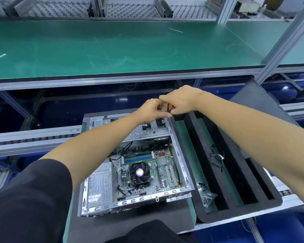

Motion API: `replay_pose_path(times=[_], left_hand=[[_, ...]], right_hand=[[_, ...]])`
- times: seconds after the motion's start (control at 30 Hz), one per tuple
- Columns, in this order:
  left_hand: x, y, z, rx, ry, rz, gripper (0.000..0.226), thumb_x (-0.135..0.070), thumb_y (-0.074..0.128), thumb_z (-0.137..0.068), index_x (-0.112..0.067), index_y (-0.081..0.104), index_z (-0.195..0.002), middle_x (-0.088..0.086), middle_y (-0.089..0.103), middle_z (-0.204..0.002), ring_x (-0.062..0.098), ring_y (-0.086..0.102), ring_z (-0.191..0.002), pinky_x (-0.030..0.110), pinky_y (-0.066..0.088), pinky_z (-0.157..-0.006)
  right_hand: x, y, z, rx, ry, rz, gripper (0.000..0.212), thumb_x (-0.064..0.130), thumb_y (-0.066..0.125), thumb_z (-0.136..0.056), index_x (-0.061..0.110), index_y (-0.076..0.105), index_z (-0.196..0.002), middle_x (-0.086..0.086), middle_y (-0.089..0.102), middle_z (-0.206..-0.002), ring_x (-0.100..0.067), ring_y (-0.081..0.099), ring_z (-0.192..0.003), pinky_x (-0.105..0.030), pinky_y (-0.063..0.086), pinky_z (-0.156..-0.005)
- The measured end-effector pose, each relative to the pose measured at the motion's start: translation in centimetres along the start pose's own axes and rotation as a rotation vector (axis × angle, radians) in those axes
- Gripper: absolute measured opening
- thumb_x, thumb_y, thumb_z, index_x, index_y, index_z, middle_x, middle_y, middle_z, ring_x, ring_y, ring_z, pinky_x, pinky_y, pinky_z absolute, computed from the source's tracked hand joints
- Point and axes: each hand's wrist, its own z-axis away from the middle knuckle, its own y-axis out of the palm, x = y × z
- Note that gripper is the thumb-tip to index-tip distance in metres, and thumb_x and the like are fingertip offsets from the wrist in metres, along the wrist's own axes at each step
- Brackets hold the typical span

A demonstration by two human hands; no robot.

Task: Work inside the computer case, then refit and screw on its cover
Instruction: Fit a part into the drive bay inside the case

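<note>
Orange-handled screwdriver [168, 108], gripped by the right hand [181, 100] and steadied by the pinching left hand [152, 109], works the open computer case [135, 165] at its far corner; cover [258, 100], seemingly the dark panel beyond, not yet refitted.

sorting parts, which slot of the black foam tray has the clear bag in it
The slot nearest the computer case: the clear bag lies at its near end in the foam tray.

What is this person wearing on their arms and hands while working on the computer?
Very little. The left hand and right hand are bare, with no gloves, rings or watch that can be seen. Both forearms are uncovered too. A dark short sleeve covers the left upper arm; the right sleeve is out of view.
</note>
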Motion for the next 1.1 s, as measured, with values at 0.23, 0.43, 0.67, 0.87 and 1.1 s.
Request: replay_pose_path(times=[0.23, 0.43, 0.67, 0.87, 1.1], left_hand=[[0.4, -1.2, 0.4, 0.12, 0.057, 0.045, 0.043, -0.025, 0.09, -0.077, -0.026, 0.068, -0.114, -0.002, 0.069, -0.087, 0.009, 0.065, -0.085, 0.031, 0.054, -0.088], [-0.3, -0.1, -0.2, -0.043, -0.008, -0.021, 0.026, -0.024, 0.092, -0.073, -0.013, 0.069, -0.08, 0.003, 0.075, -0.084, 0.022, 0.071, -0.083, 0.041, 0.056, -0.082], [-0.3, -0.8, -0.3, 0.12, 0.067, 0.043, 0.049, -0.013, 0.087, -0.08, -0.002, 0.058, -0.118, 0.014, 0.072, -0.105, 0.018, 0.07, -0.093, 0.039, 0.056, -0.088], [0.2, 0.1, -0.8, 0.005, -0.078, 0.066, 0.034, -0.03, 0.096, -0.067, -0.013, 0.073, -0.086, -0.001, 0.075, -0.078, 0.008, 0.067, -0.069, 0.028, 0.055, -0.065], [-0.2, -1.2, -0.1, 0.183, -0.006, 0.03, 0.022, -0.014, 0.077, -0.09, -0.007, 0.071, -0.11, 0.004, 0.077, -0.104, 0.021, 0.07, -0.101, 0.033, 0.052, -0.093]], right_hand=[[0.2, -0.7, -1.2, 0.046, 0.027, 0.101, 0.01, 0.043, 0.056, -0.087, 0.033, 0.054, -0.086, 0.008, 0.05, -0.062, -0.012, 0.046, -0.053, -0.028, 0.027, -0.049], [0.4, -0.7, -1.6, 0.078, 0.098, 0.182, 0.034, 0.058, 0.051, -0.089, 0.025, 0.046, -0.094, 0.009, 0.047, -0.066, -0.011, 0.042, -0.053, -0.029, 0.024, -0.048], [0.3, -1.3, -1.4, 0.155, -0.017, -0.009, 0.011, 0.034, 0.054, -0.092, 0.037, 0.045, -0.098, 0.008, 0.054, -0.071, -0.013, 0.049, -0.06, -0.031, 0.031, -0.052], [0.9, -0.4, -1.6, 0.121, 0.158, 0.028, 0.026, 0.043, 0.049, -0.094, 0.019, 0.056, -0.094, 0.002, 0.063, -0.077, -0.013, 0.05, -0.059, -0.032, 0.032, -0.052], [0.4, -0.6, -1.1, 0.095, -0.037, -0.018, 0.03, 0.031, 0.054, -0.091, 0.038, 0.047, -0.12, 0.014, 0.055, -0.068, -0.007, 0.05, -0.058, -0.028, 0.028, -0.049]])
